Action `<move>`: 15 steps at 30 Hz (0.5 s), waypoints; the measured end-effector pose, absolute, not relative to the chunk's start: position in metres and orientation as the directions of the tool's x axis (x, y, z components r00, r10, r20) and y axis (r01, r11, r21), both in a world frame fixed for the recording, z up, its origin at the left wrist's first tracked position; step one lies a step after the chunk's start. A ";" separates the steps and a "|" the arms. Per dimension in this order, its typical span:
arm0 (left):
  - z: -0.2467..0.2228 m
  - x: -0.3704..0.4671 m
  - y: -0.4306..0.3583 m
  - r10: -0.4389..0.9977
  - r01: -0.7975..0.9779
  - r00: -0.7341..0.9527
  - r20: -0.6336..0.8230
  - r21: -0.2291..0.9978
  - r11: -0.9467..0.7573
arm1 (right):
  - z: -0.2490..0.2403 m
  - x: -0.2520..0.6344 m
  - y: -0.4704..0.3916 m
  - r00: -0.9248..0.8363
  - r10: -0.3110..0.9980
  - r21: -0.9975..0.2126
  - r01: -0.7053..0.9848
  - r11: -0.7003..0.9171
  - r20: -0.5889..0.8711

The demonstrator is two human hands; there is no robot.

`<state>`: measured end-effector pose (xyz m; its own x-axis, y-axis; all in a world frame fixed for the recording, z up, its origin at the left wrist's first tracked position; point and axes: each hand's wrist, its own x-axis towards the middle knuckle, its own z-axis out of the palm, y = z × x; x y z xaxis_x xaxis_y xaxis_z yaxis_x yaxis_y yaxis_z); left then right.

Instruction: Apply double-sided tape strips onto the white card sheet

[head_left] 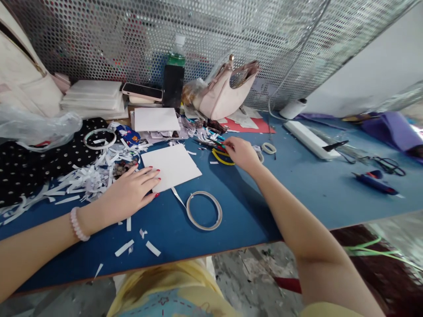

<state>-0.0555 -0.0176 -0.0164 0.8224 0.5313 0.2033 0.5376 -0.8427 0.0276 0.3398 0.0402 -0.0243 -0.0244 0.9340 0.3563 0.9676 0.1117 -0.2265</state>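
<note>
Left hand [134,189] lies open on the white card [175,165]; right hand [242,154] pinches a slim green item [224,146] beside yellow handles [222,159].

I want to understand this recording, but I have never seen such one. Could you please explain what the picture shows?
There is no machine: these are a person's bare hands. The one picture comes from a camera worn on the head, looking forward and down. The left hand rests its fingers on a white board. The right hand pinches something thin and green, near yellow handles. On the blue table also lie a white ring of tape, paper strips and a pink handbag.
</note>
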 end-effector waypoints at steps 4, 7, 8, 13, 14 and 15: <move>-0.017 -0.056 -0.016 0.489 0.498 0.845 0.216 0.015 -0.867 | -0.011 0.321 0.025 -0.080 0.904 -0.276 0.938 0.212 0.421; -0.018 -0.056 -0.015 0.464 0.474 0.862 0.203 -0.003 -0.880 | -0.001 0.294 0.007 -0.409 0.808 -0.189 0.832 0.521 0.424; -0.018 -0.056 -0.015 0.464 0.475 0.863 0.197 -0.006 -0.880 | 0.002 0.283 0.000 -0.514 0.756 -0.131 0.786 0.604 0.407; -0.018 -0.054 -0.017 0.469 0.480 0.862 0.194 -0.010 -0.877 | 0.007 0.241 -0.025 -0.780 0.529 0.179 0.604 0.776 0.334; -0.018 -0.054 -0.017 0.462 0.474 0.864 0.202 -0.010 -0.881 | 0.007 0.237 -0.028 -0.793 0.509 0.218 0.591 0.777 0.335; -0.018 -0.053 -0.018 0.451 0.464 0.867 0.210 -0.011 -0.886 | 0.006 0.235 -0.029 -0.801 0.494 0.247 0.582 0.775 0.338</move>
<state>-0.0535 -0.0176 -0.0182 0.8672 0.4513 0.2104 0.4636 -0.8860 -0.0108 0.2353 -0.0293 0.0064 -0.8011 0.4937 0.3384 0.5819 0.7748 0.2472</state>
